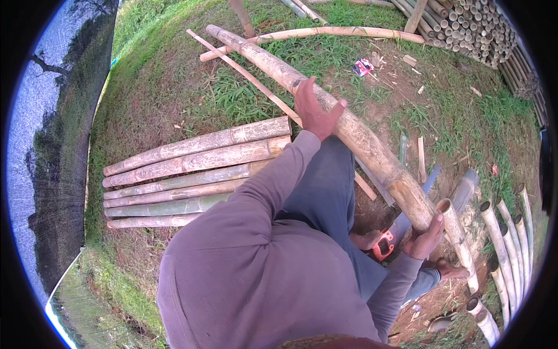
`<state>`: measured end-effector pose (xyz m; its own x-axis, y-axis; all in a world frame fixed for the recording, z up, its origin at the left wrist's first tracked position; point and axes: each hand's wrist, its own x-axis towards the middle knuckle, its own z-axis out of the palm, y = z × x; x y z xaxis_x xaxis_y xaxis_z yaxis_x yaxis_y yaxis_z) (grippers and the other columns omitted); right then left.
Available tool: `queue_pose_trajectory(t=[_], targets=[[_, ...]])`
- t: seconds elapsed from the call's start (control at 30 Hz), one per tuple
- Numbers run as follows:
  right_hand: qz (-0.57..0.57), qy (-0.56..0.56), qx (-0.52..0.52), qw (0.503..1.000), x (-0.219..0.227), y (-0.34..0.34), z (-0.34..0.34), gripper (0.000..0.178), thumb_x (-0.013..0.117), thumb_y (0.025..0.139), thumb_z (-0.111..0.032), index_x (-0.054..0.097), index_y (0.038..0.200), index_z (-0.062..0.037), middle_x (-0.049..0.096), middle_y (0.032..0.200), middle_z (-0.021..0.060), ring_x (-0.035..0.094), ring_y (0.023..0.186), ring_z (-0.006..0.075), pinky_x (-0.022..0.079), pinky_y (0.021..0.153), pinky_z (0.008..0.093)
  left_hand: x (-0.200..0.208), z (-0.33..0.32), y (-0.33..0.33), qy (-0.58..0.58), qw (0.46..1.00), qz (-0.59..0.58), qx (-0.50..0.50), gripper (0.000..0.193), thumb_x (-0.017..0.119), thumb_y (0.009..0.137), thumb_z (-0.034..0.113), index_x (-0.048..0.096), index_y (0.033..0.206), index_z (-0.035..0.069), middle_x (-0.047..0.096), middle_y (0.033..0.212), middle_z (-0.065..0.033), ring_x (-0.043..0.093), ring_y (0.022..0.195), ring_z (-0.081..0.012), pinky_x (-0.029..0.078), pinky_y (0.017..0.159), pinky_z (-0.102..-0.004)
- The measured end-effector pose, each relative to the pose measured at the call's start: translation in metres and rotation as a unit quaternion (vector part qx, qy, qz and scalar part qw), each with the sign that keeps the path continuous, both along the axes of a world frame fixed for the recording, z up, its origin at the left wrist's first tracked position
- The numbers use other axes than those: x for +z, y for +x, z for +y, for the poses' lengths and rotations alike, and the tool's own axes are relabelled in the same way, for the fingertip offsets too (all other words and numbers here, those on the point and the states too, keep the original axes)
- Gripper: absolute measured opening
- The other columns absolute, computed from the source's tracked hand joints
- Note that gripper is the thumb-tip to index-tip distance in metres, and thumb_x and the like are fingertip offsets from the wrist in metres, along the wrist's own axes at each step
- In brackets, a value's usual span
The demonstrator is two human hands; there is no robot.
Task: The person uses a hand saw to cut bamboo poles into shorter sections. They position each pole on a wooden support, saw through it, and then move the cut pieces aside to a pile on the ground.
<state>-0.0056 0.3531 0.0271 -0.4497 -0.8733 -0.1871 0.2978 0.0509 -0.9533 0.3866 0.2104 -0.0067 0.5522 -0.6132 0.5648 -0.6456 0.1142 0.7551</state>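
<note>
On my feed the thick tan bamboo pole (372, 145) runs on a long diagonal, upper left of centre to lower right of centre; it crosses over one pale curved bamboo length (325, 32) near the top, resting contact unclear to me.

Left hand (315, 113) is on the pole's near side, upper centre, around mid-length; thumb and forefinger spread wide against it, other fingers hidden, so I can't tell if they wrap underneath; right hand (426, 238) is nearer the lower end and holds it, fingers curled round the rim; pole lies up and left from those fingers.

Counts: one pole in hand; one thin pale bamboo strip (250, 79) left of it; six brown and green bamboo poles (180, 181) side by side at left of frame; one short tan bamboo tube (459, 239) just beside the right hand; one orange looped handle (388, 235) left of that hand; several slanting pale bamboo tubes (498, 244) at lower right, overlapping; upper-right bamboo stack (465, 29) too dense to count.
</note>
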Motion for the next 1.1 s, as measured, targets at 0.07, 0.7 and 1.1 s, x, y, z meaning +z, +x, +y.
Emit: queue_pose_trajectory(t=[0.07, 0.7, 1.1], targets=[[0.034, -0.021, -0.008, 0.999, 0.019, 0.018, 0.026, 0.063, 0.058, 0.110, -0.045, 0.048, 0.153, 0.0003, 0.059, 0.143, 0.0195, 0.063, 0.130, 0.0332, 0.054, 0.107, 0.0471, -0.047, -0.016, 0.067, -0.006, 0.909, 0.407, 0.089, 0.085, 0.077, 0.093, 0.057, 0.046, 0.152, 0.004, 0.058, 0.141, -0.0170, 0.057, 0.131, -0.0355, 0.040, 0.120, -0.0545], [0.057, 0.064, -0.001, 0.996, -0.007, -0.100, -0.044, 0.076, 0.051, 0.110, -0.059, 0.041, 0.163, -0.0055, 0.047, 0.162, 0.0237, 0.050, 0.147, 0.0400, 0.041, 0.122, 0.0547, -0.016, 0.076, 0.012, -0.010, 0.691, 0.719, -0.069, 0.065, 0.087, 0.090, 0.030, 0.054, 0.140, 0.006, 0.068, 0.127, -0.0137, 0.073, 0.115, -0.0301, 0.065, 0.096, -0.0545], [0.475, -0.090, 0.302, 0.821, -0.044, 0.116, -0.193, 0.056, 0.056, 0.113, -0.049, 0.063, 0.094, 0.0031, 0.065, 0.093, 0.0170, 0.060, 0.081, 0.0271, 0.048, 0.076, 0.0437, -0.070, 0.248, 0.208, -0.196, 0.716, 0.629, 0.229, 0.097, 0.095, 0.082, 0.035, 0.039, 0.152, -0.005, 0.062, 0.134, -0.0205, 0.070, 0.110, -0.0291, 0.064, 0.087, -0.0463]])
